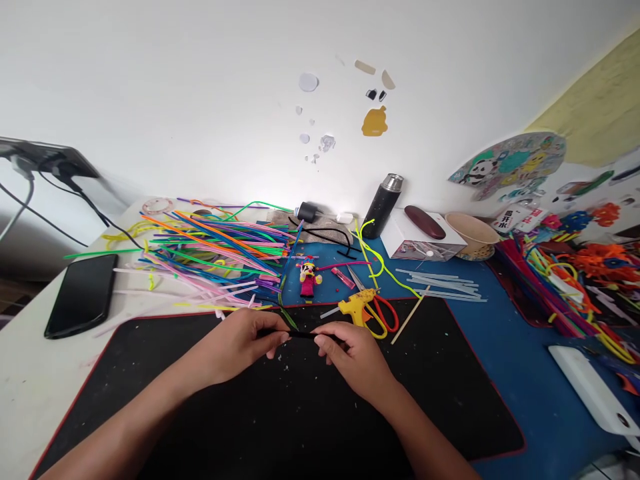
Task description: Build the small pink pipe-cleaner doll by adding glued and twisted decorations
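Between my two hands a short black length, which looks like a pipe cleaner [303, 335], is stretched level over the black desk mat [320, 407]. My left hand [250, 340] pinches one end between thumb and fingers. The other end is pinched in my right hand [345, 347]. Just beyond them stands a small figure [307, 279] in a magenta robe with a colourful head. To its right lie a yellow glue gun [358, 305] and scissors [385, 315] with red and yellow handles.
A heap of coloured pipe cleaners [220, 247] spreads at the back left, near a phone [83, 293]. Clear glue sticks [445, 285], a wooden stick [410, 316], a black flask [384, 205] and a tissue box [415, 233] are behind the mat. More pipe cleaners [545, 287] crowd the right.
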### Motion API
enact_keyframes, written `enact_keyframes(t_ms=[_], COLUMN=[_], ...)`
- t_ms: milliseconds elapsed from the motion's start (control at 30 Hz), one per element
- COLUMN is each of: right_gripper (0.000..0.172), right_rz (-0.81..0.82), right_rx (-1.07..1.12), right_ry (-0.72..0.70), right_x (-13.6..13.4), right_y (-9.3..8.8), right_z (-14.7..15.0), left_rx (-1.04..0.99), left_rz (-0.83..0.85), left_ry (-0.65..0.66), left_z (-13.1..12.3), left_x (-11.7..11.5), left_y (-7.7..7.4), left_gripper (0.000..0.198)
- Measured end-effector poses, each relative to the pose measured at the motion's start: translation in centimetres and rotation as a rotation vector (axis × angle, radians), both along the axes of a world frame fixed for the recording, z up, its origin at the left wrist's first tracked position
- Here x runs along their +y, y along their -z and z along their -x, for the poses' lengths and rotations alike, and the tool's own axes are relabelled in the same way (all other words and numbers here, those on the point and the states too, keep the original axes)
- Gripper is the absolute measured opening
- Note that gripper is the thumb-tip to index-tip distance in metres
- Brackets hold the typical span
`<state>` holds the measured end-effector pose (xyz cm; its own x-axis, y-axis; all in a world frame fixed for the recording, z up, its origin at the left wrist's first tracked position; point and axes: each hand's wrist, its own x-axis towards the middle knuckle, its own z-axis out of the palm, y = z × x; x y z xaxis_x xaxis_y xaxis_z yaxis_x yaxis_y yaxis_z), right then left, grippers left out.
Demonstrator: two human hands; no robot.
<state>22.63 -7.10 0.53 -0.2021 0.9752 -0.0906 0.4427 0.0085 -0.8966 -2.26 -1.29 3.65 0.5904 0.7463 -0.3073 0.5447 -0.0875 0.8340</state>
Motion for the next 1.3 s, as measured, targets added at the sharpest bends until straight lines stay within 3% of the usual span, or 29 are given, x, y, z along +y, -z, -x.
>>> enact_keyframes(t_ms=[433,533,700,800,967,1300], right_gripper=[0.025,0.026,0.03,0.031,0.033,0.03], right_rz=[0.086,0.111,0.143,0.136,0.131,0.15], right_rx=[0.067,0.138,0.238,0.238,0.252,0.201], right_ry=[0.029,0.053,0.099,0.092,0.106,0.054], right_x=[-0.2,-0.3,-0.6,-0.6,-0.5,-0.2], right_y=[1.2,1.5,1.9,2.0,2.1,2.2], right_z=[-0.2,-0.3,-0.3,-0.5,-0.9,-0.4], left_rx=[-0.107,-0.138,-0.001,0.083,0.181,0.155], left_rz=[0.077,-0.02,-0.253,-0.35,-0.327,-0.314], left_ry=[-0.022,-0.159,-0.301,-0.305,-0.217,-0.286], left_z=[0.4,0.3,-0.9,-2.2,-4.2,-6.0], left_x=[0.8,2.0,5.4,6.8,7.7,8.9], left_y=[1.6,1.7,2.6,3.3,4.4,5.4], left_gripper=[0.036,0.047,0.045,0.044,0.045,0.037])
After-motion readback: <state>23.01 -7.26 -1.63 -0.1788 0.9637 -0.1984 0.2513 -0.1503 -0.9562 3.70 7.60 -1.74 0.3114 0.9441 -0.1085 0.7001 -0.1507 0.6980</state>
